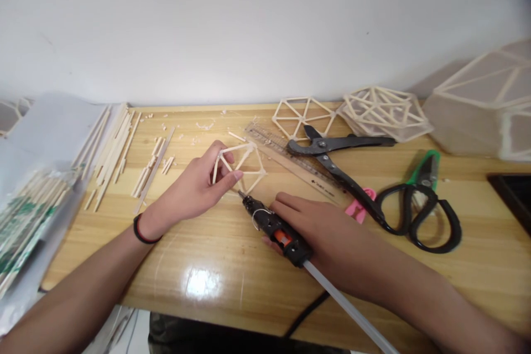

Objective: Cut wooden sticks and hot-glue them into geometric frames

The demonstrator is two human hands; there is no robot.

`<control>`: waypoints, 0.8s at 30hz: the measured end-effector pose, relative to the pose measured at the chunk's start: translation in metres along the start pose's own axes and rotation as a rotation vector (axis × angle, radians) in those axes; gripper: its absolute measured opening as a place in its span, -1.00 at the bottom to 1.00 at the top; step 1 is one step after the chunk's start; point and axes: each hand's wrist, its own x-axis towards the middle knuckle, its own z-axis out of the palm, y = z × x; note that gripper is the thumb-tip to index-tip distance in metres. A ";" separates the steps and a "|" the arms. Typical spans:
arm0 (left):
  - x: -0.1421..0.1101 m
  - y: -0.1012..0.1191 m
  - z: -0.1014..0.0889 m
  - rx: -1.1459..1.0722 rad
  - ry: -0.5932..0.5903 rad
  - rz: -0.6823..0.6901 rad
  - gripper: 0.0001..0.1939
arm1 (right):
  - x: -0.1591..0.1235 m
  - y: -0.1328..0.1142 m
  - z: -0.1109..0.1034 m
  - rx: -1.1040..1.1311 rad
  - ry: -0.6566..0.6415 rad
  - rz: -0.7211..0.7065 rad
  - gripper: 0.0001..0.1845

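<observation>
My left hand [207, 180] pinches a small frame of wooden sticks [250, 173], joined in triangles around a middle joint, and holds it just above the table. In my right hand [305, 221] is a black hot glue gun [269, 221], its metal tip touching or nearly touching the frame's near edge. A long clear glue stick [348, 304] runs out of the gun's back end. My right fingers wrap the far side of the gun and are partly hidden by it. Behind the frame lie a clear ruler [269, 138] and a flat wooden strip [296, 170].
Cut sticks [114, 146] and short pieces [149, 168] lie at the left, near bagged sticks [33, 215]. Another stick frame [305, 117], stacked frames [381, 108], black pliers [332, 149], black-handled scissors [435, 221] and a pink clip [360, 206] lie right. A large covered model [468, 116] stands far right.
</observation>
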 end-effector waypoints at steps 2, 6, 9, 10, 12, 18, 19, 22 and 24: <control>0.000 0.000 0.000 -0.001 0.000 -0.001 -0.77 | 0.001 0.000 0.000 0.004 -0.003 0.003 -0.84; 0.000 0.001 0.000 -0.004 -0.002 -0.005 -0.77 | 0.000 -0.002 -0.001 -0.001 -0.005 0.009 -0.82; 0.001 0.000 -0.001 0.001 -0.003 -0.005 -0.77 | 0.000 -0.002 -0.001 -0.001 0.001 -0.005 -0.81; 0.001 0.000 -0.001 0.002 -0.002 -0.005 -0.77 | 0.000 -0.001 -0.001 -0.002 0.004 -0.005 -0.81; 0.001 0.000 -0.001 0.004 0.000 -0.003 -0.77 | 0.000 -0.001 0.000 -0.006 0.004 -0.002 -0.82; 0.000 0.000 0.000 0.017 0.000 -0.001 -0.77 | 0.000 0.000 -0.001 -0.017 0.001 -0.006 -0.79; 0.000 0.001 0.000 0.018 0.001 0.002 -0.77 | 0.000 -0.001 -0.001 -0.020 0.002 -0.005 -0.79; 0.000 0.001 0.000 0.019 0.003 0.004 -0.77 | 0.000 -0.002 -0.002 -0.029 0.004 -0.008 -0.78; 0.000 0.002 0.000 0.019 0.002 0.006 -0.78 | -0.001 -0.002 -0.002 -0.037 0.004 -0.007 -0.78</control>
